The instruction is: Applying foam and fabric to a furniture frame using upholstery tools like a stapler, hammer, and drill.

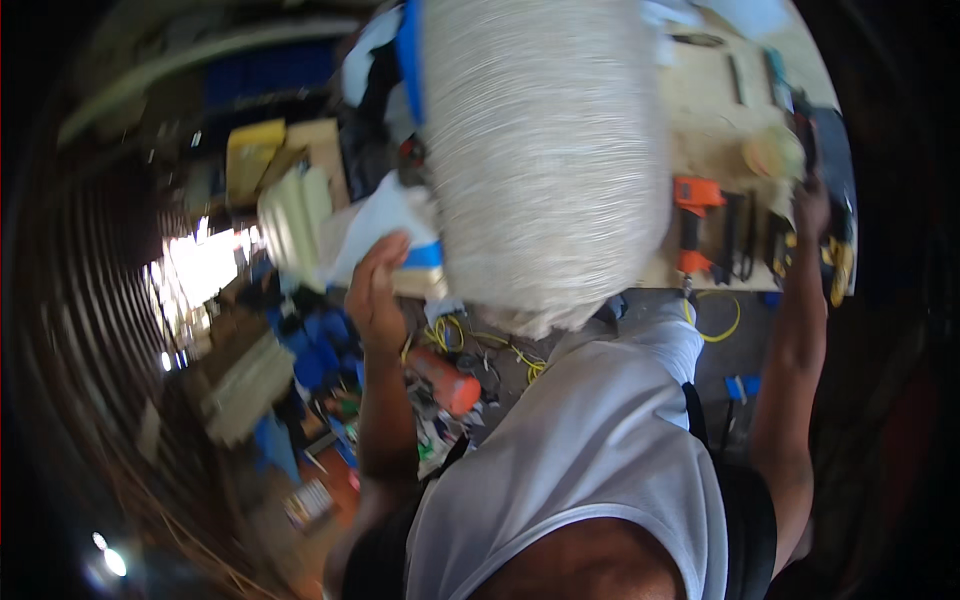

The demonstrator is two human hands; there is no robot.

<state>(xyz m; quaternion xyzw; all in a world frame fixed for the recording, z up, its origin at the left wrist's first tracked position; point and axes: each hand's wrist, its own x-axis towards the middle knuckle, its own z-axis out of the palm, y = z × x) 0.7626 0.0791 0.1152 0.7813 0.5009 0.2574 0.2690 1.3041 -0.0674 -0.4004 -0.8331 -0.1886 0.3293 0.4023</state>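
A large bulky piece covered in off-white ribbed fabric [545, 150] stands in front of me, its lower edge frayed. My left hand [378, 295] is raised just left of it, fingers stretched out and holding nothing I can see. Beside those fingers lie a white cloth [385, 225] and a blue-edged strip. Far to the right, my right hand [812, 208] reaches over the workbench [705, 130]. It looks closed at a dark, elongated thing, too blurred to name. Between the fabric piece and that arm lies an orange and black power tool [692, 225].
Several dark and yellow-handled hand tools [840, 265] lie along the bench's right end, near a roll of pale tape [773, 153]. Yellow hose [722, 318] loops on the floor. An orange cylinder [450, 383] lies among scraps at lower left. Pale foam blocks [297, 225] are stacked at left.
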